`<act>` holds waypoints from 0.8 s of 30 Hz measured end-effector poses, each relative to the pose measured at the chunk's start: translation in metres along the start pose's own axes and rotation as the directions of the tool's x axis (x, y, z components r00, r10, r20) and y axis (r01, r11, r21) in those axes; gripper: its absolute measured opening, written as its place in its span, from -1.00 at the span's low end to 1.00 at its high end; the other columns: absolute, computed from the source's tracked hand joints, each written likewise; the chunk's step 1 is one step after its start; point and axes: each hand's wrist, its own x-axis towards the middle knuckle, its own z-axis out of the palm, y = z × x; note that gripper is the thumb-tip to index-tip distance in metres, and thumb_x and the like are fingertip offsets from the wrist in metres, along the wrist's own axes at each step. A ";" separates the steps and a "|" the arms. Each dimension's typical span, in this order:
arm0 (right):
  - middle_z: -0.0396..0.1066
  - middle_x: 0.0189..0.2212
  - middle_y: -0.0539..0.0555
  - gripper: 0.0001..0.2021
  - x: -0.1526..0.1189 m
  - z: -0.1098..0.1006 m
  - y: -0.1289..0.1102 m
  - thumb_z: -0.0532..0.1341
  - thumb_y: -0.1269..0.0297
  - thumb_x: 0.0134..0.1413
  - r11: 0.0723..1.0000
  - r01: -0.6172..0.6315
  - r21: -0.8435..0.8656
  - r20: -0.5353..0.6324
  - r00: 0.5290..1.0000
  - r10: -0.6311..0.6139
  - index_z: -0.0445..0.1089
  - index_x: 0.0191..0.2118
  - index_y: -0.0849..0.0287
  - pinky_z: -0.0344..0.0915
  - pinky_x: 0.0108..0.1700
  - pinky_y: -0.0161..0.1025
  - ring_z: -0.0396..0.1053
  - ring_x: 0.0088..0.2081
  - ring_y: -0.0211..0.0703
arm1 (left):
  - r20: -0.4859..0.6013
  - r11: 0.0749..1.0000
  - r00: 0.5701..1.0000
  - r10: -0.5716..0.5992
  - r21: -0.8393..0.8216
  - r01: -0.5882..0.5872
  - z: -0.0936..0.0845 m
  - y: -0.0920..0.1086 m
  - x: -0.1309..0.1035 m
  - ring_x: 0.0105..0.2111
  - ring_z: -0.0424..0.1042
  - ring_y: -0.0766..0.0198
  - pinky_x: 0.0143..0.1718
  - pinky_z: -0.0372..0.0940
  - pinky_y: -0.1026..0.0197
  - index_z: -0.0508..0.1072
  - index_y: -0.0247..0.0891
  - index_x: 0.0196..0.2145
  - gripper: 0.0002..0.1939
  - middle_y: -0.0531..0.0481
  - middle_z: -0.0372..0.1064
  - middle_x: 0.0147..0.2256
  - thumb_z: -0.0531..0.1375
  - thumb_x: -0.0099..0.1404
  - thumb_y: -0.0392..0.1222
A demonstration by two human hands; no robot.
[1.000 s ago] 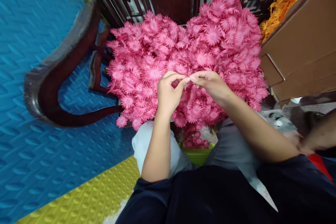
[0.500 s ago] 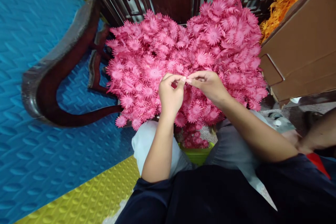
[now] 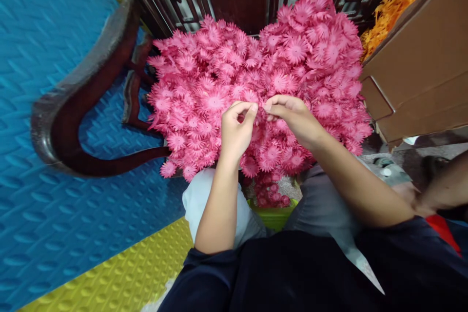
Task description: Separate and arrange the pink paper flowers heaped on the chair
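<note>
Left hand [image 3: 238, 126] and right hand [image 3: 290, 113] face each other mid-frame, just apart; each has fingers pinched together, anything held unclear; heaped spiky pink flowers [image 3: 215, 66] lie beneath both.

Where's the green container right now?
The green container sits low in the head view, just right of centre, between the person's legs, below the heaped pink flowers.

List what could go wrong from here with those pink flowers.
Anything the left hand or right hand may be pinching, too small to make out, could drop among the pink flowers. Blooms at the near edge might get knocked down toward the green container below.
</note>
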 end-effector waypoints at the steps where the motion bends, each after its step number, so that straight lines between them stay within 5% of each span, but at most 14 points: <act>1: 0.33 -0.54 -0.07 -0.87 0.000 0.000 0.000 0.29 0.26 -0.12 1.000 0.002 0.007 0.002 1.000 -0.002 0.37 -0.48 0.20 0.24 -0.26 -0.32 0.25 -0.44 -0.38 | 0.000 0.999 1.000 0.017 0.028 -0.017 0.000 0.000 0.000 -0.41 0.31 0.34 -0.32 0.19 0.26 0.42 -0.26 -0.51 -0.81 0.05 0.32 -0.48 0.16 0.25 -0.23; 10: 0.38 -0.48 -0.05 -0.79 -0.001 0.003 0.003 0.36 0.19 -0.18 0.998 0.062 -0.004 -0.011 0.998 -0.062 0.37 -0.48 0.18 0.26 -0.24 -0.32 0.29 -0.39 -0.36 | 0.039 0.888 0.961 0.275 0.373 -0.269 0.002 0.003 -0.003 -0.35 0.28 0.28 -0.28 0.17 0.20 0.27 -0.22 -0.49 -0.84 0.01 0.26 -0.42 0.10 0.24 -0.37; 14: 0.42 -0.49 -0.03 -0.86 0.000 0.004 0.005 0.34 0.25 -0.14 0.997 0.062 -0.049 -0.084 0.994 -0.066 0.41 -0.46 0.19 0.29 -0.23 -0.29 0.32 -0.41 -0.34 | -0.021 0.893 0.961 0.277 0.374 -0.249 0.005 0.004 -0.003 -0.38 0.26 0.31 -0.29 0.17 0.22 0.23 -0.22 -0.52 -0.81 0.05 0.22 -0.45 0.11 0.17 -0.43; 18: 0.38 -0.55 -0.06 -0.94 0.003 -0.001 0.003 0.26 0.35 -0.04 1.000 -0.014 0.002 -0.198 0.980 0.014 0.41 -0.47 0.20 0.27 -0.32 -0.32 0.26 -0.53 -0.39 | -0.232 0.942 0.946 0.228 0.297 -0.154 -0.003 -0.002 0.003 -0.41 0.24 0.34 -0.33 0.17 0.23 0.21 -0.21 -0.52 -0.81 0.07 0.18 -0.47 0.07 0.19 -0.42; 21: 0.38 -0.52 -0.05 -0.91 0.006 -0.006 0.003 0.25 0.34 -0.02 0.997 -0.043 0.057 -0.259 0.964 0.056 0.40 -0.49 0.19 0.24 -0.36 -0.33 0.24 -0.54 -0.41 | -0.483 0.952 0.854 0.191 0.303 -0.041 -0.020 -0.010 0.011 -0.37 0.26 0.32 -0.27 0.20 0.19 0.24 -0.21 -0.49 -0.83 0.07 0.22 -0.44 0.06 0.25 -0.37; 24: 0.40 -0.48 -0.04 -0.91 0.007 -0.008 0.005 0.29 0.30 -0.05 0.997 -0.047 0.062 -0.263 0.963 0.062 0.41 -0.47 0.18 0.23 -0.37 -0.33 0.24 -0.53 -0.42 | -0.584 0.933 0.796 0.159 0.353 0.072 -0.036 -0.016 0.016 -0.31 0.30 0.29 -0.20 0.22 0.13 0.31 -0.21 -0.42 -0.90 0.05 0.28 -0.39 0.12 0.26 -0.32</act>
